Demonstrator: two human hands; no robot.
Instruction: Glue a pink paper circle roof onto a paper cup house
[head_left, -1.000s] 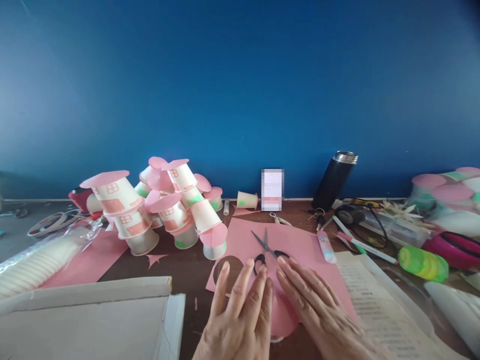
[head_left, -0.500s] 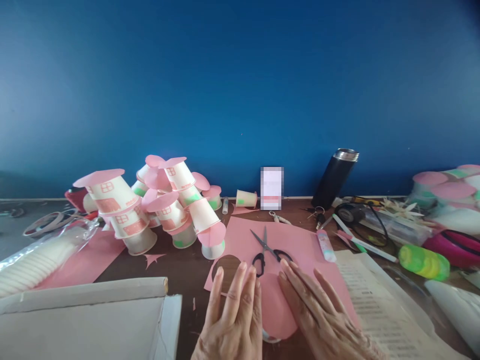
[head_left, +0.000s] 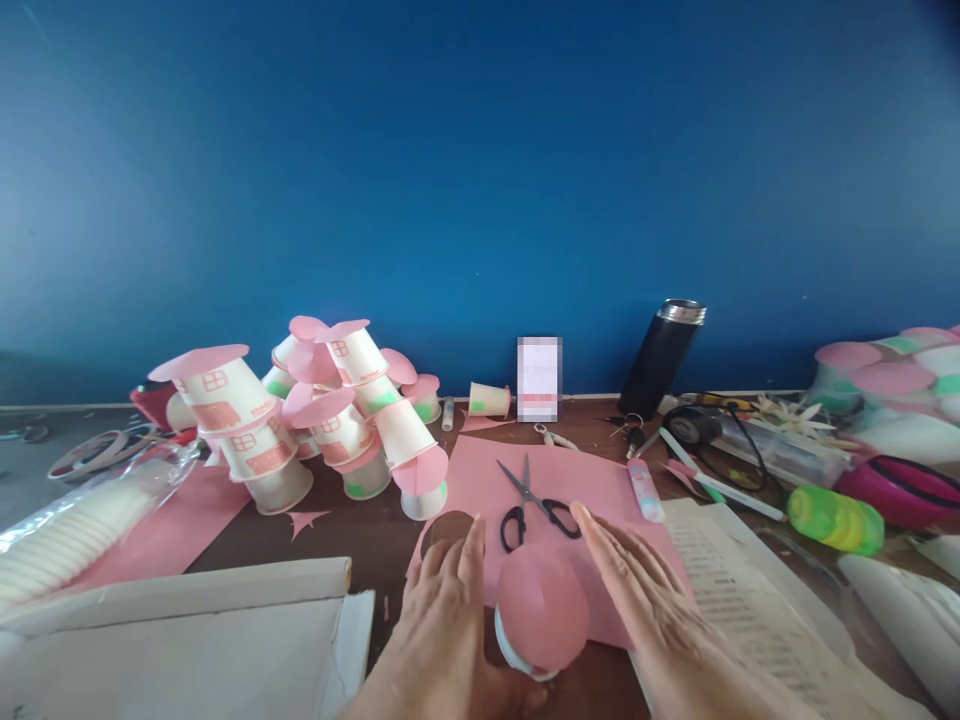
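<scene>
A white paper cup (head_left: pixel 511 651) capped with a round pink paper disc (head_left: pixel 542 607) sits tilted at the near edge of the table, between my hands. My left hand (head_left: pixel 447 610) curls round the cup's left side, with the thumb under it. My right hand (head_left: pixel 643 598) lies to the right of the cup with its fingers straight and together, resting on the pink paper sheet (head_left: pixel 592 480). Black-handled scissors (head_left: pixel 534 505) lie on that sheet just beyond my fingertips. A round hole (head_left: pixel 444 528) is cut in the sheet's left corner.
A heap of decorated cups with pink discs (head_left: pixel 322 420) stands at the back left, a sleeve of plain cups (head_left: pixel 67 530) left of it. A cardboard box (head_left: pixel 187 630) is near left. A black flask (head_left: pixel 660 358), glue stick (head_left: pixel 645 490), pens, printed papers (head_left: pixel 750 610) and a green bottle (head_left: pixel 832 520) are on the right.
Both hands lay flat over the pink disc before. Now they have parted; the left hand has closed round the cup and tipped it, so the disc shows.
</scene>
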